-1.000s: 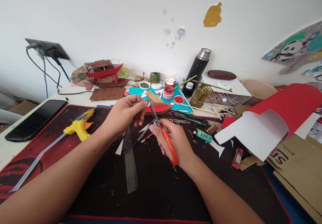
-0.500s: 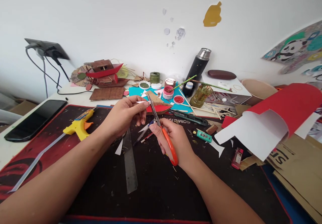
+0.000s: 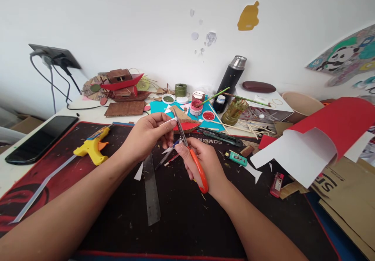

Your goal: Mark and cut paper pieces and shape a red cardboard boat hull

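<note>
My right hand grips orange-handled scissors, whose blades point up and away, slightly apart. Pinched between the thumb and fingers of my left hand is a small piece of white paper; its edge lies at the scissor blades. Behind the blades rests a red-painted cardboard boat piece, partly hidden by my hands. Under them on the black mat lie a steel ruler, a white paper scrap and some pens.
A yellow glue gun and a phone lie at left. Paint pots, a brush jar and a black flask stand at the back. To the right are lighters, curled red paper and cardboard.
My left hand has shifted slightly to the right, and the white paper has tilted at the blades. The scissors have moved very little.
</note>
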Demonstrator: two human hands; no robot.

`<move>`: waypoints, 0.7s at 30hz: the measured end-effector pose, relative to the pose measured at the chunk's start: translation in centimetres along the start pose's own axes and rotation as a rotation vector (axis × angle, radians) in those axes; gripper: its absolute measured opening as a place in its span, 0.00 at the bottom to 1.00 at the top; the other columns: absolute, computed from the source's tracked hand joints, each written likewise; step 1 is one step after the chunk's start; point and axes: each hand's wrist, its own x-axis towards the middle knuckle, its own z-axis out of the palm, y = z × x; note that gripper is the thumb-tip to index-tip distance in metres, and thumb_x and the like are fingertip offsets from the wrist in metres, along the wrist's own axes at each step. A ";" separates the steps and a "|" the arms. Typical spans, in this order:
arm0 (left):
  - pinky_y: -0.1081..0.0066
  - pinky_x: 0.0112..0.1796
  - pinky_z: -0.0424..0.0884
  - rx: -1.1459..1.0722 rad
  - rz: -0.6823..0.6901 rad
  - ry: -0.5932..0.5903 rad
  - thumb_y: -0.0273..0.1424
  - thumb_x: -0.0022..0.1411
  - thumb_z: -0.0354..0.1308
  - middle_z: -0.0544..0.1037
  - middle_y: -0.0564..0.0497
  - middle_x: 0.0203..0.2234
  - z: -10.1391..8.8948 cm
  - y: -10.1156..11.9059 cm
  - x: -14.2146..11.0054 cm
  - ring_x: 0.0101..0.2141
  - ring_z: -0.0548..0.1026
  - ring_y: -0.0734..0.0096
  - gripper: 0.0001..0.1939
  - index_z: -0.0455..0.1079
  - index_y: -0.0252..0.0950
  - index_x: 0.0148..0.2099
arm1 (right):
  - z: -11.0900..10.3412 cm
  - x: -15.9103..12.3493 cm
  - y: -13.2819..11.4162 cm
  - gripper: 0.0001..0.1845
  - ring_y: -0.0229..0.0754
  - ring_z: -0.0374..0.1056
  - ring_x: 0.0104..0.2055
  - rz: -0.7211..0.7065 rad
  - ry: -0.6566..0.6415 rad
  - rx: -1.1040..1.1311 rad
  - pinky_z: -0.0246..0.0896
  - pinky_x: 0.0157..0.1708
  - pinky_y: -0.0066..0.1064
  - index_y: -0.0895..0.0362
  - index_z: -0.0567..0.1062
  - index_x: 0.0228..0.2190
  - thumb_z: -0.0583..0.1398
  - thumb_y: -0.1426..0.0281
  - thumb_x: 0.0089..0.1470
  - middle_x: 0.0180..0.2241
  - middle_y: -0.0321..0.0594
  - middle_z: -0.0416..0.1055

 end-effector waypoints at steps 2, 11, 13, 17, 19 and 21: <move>0.77 0.18 0.69 -0.006 0.001 0.006 0.47 0.53 0.80 0.77 0.55 0.18 0.1 0.0 0.0 0.17 0.73 0.74 0.24 0.71 0.36 0.32 | 0.0 0.0 0.0 0.25 0.35 0.58 0.16 0.003 -0.001 -0.006 0.50 0.19 0.28 0.53 0.75 0.36 0.63 0.44 0.66 0.18 0.28 0.64; 0.76 0.17 0.67 -0.030 0.048 0.065 0.46 0.54 0.79 0.76 0.54 0.19 -0.4 -0.2 0.4 0.17 0.74 0.73 0.24 0.72 0.36 0.31 | 0.0 0.0 0.0 0.26 0.35 0.58 0.16 0.003 -0.015 -0.039 0.52 0.20 0.28 0.53 0.73 0.33 0.63 0.43 0.66 0.17 0.27 0.63; 0.75 0.18 0.69 -0.023 0.043 0.051 0.46 0.55 0.79 0.76 0.54 0.19 -0.4 -0.2 0.3 0.17 0.74 0.73 0.23 0.72 0.36 0.31 | -0.1 0.0 -0.1 0.26 0.35 0.58 0.16 0.005 -0.012 -0.038 0.52 0.20 0.28 0.52 0.72 0.33 0.63 0.43 0.66 0.17 0.27 0.63; 0.75 0.18 0.69 -0.025 0.040 0.050 0.45 0.54 0.79 0.77 0.55 0.18 -0.3 -0.3 0.2 0.17 0.74 0.73 0.22 0.72 0.36 0.33 | -0.1 0.0 -0.2 0.26 0.35 0.58 0.16 0.009 -0.015 -0.023 0.52 0.19 0.28 0.52 0.73 0.33 0.63 0.42 0.66 0.17 0.27 0.63; 0.75 0.18 0.69 -0.029 0.038 0.045 0.45 0.54 0.79 0.77 0.55 0.18 -0.2 -0.2 0.2 0.17 0.74 0.72 0.23 0.72 0.37 0.34 | 0.0 0.0 -0.2 0.27 0.35 0.58 0.16 0.009 -0.013 -0.008 0.52 0.19 0.28 0.52 0.73 0.33 0.62 0.41 0.66 0.17 0.27 0.63; 0.75 0.18 0.70 -0.033 0.033 0.037 0.45 0.53 0.79 0.77 0.55 0.19 -0.2 -0.2 0.2 0.17 0.74 0.72 0.23 0.71 0.37 0.35 | 0.0 0.0 -0.1 0.27 0.35 0.58 0.16 0.007 -0.013 0.003 0.51 0.19 0.28 0.52 0.72 0.33 0.62 0.41 0.65 0.18 0.28 0.63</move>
